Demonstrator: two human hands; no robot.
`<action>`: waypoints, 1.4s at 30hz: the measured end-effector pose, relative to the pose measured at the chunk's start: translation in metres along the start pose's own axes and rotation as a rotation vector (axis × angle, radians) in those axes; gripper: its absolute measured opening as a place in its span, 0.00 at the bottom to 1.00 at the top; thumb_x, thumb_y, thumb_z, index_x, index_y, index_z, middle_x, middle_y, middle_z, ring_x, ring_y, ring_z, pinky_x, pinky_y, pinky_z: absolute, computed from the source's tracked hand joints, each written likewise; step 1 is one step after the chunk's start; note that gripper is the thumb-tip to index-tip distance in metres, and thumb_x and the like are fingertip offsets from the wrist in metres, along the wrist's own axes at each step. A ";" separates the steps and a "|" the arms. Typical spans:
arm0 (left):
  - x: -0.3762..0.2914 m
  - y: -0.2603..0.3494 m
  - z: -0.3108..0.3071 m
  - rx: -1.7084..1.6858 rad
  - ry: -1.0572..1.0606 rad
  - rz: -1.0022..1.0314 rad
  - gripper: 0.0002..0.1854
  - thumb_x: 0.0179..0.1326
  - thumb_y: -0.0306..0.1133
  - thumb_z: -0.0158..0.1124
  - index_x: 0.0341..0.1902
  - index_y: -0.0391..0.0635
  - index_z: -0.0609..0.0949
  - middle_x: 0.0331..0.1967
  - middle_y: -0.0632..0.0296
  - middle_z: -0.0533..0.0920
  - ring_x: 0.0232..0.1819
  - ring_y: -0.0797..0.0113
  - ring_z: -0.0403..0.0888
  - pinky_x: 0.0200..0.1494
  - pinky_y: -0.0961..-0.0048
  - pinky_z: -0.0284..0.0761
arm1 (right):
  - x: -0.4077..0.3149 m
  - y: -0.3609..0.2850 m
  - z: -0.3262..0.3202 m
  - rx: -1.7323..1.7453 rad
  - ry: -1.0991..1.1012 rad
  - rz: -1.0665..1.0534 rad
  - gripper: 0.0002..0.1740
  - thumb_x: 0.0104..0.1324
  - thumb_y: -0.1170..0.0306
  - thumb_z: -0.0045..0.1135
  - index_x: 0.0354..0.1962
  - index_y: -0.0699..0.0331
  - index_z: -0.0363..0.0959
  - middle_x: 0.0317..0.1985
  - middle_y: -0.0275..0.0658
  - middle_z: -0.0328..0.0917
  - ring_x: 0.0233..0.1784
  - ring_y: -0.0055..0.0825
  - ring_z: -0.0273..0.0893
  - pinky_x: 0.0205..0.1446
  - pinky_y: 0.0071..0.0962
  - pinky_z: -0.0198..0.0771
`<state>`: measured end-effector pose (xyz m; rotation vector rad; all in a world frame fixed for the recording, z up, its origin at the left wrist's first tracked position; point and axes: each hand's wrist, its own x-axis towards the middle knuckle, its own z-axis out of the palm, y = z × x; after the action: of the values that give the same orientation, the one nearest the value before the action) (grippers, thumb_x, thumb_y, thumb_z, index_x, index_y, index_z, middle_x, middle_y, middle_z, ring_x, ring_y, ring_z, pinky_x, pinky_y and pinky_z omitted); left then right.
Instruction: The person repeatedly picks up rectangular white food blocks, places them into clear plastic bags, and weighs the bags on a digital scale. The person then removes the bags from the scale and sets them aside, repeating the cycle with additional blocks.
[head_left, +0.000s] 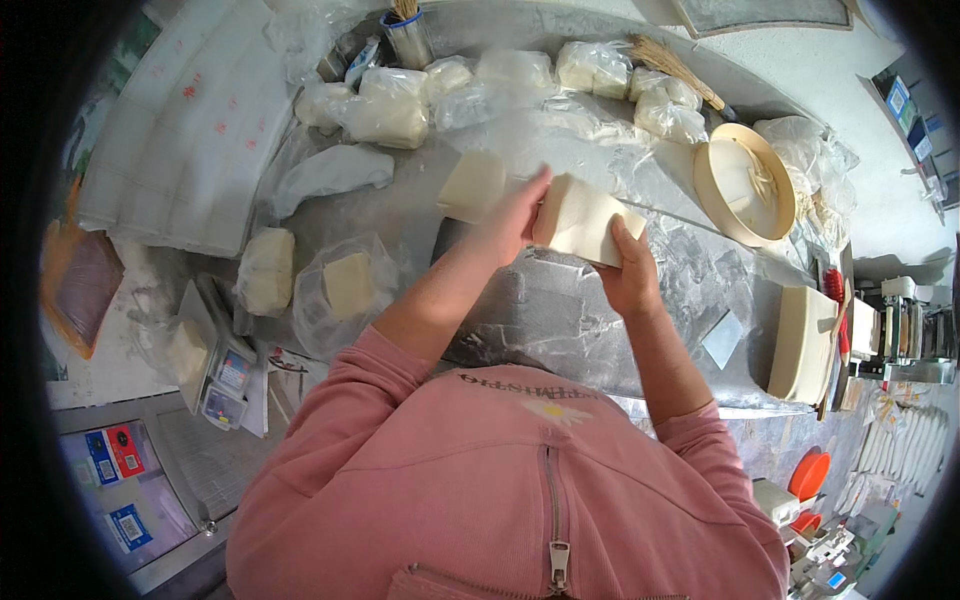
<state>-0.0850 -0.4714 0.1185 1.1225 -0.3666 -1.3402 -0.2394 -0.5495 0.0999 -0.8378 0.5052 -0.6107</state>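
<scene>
Above the floury metal worktop (525, 300), I hold a thick block of pale dough sheets (581, 214), probably stacked wrappers, between both hands. My left hand (517, 217) presses against its left side, fingers pointing away from me. On the right, my right hand (630, 262) grips the near corner, its thumb on the upper face and the fingers underneath. Just beyond my left forearm stands a similar pale block (474, 184), partly blurred. Another block (349, 285) sits in an opened clear plastic bag (307, 315) to the left.
Bagged pale blocks (390, 105) line the back of the worktop. A round wooden-rimmed sieve (784, 210) with dough strips leans at right, near a straw brush (671, 67). A metal scraper blade (723, 339) lies near a cream bin (802, 345). A white-covered stack (195, 127) stands left.
</scene>
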 end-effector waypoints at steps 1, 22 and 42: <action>-0.003 0.002 -0.003 0.143 0.008 0.001 0.37 0.58 0.61 0.52 0.54 0.36 0.71 0.47 0.56 0.77 0.47 0.64 0.75 0.49 0.67 0.70 | 0.004 -0.004 -0.006 0.024 0.029 0.159 0.25 0.68 0.57 0.44 0.56 0.63 0.58 0.50 0.40 0.69 0.53 0.32 0.70 0.56 0.37 0.66; 0.018 -0.032 0.001 -0.572 0.027 -0.048 0.37 0.63 0.63 0.38 0.55 0.37 0.69 0.48 0.54 0.77 0.49 0.57 0.77 0.53 0.60 0.72 | 0.069 -0.044 0.018 -0.906 -0.045 0.168 0.24 0.62 0.53 0.54 0.41 0.67 0.74 0.34 0.41 0.77 0.35 0.26 0.75 0.38 0.27 0.71; 0.006 -0.025 0.027 -0.802 0.090 -0.114 0.43 0.58 0.69 0.32 0.63 0.45 0.64 0.59 0.53 0.68 0.59 0.54 0.69 0.60 0.55 0.65 | 0.069 -0.027 0.017 -0.196 -0.059 0.381 0.17 0.62 0.56 0.51 0.28 0.64 0.75 0.24 0.39 0.76 0.26 0.31 0.75 0.35 0.30 0.70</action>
<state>-0.1192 -0.4844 0.1086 0.5247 0.2981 -1.3428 -0.1875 -0.6011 0.1193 -0.9121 0.6584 -0.1874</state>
